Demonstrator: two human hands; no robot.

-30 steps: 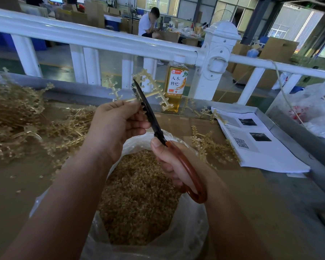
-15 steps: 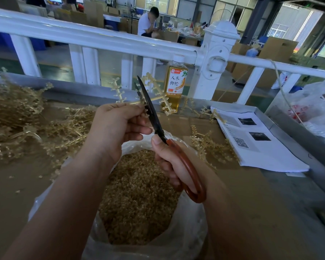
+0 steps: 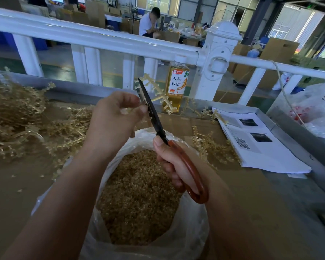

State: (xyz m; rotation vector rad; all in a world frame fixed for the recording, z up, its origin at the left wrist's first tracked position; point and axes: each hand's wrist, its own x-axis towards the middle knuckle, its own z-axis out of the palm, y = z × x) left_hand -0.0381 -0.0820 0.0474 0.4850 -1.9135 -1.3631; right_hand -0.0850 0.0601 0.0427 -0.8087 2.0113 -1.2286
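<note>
My left hand [image 3: 114, 119] pinches a pale yellow plastic sprue [image 3: 158, 94] with small parts along its branches, held up over a clear plastic bag [image 3: 188, 239]. My right hand [image 3: 174, 162] grips red-handled scissors [image 3: 159, 126]; the dark blades point up and away and lie against the sprue beside my left fingertips. The bag below is filled with several small tan cut pieces [image 3: 139, 196]. Whether the blades are closed on the sprue is hard to tell.
A heap of more sprues [image 3: 17, 117] covers the brown table at left, with a smaller pile [image 3: 212, 147] at right. A tea bottle [image 3: 176, 83] stands by the white railing [image 3: 101, 40]. Printed papers [image 3: 259, 145] lie right; a person sits beyond.
My left hand has turned and curled its fingers, drawing the sprue closer to the blades. The scissors have stayed nearly in place, tilted slightly more upright.
</note>
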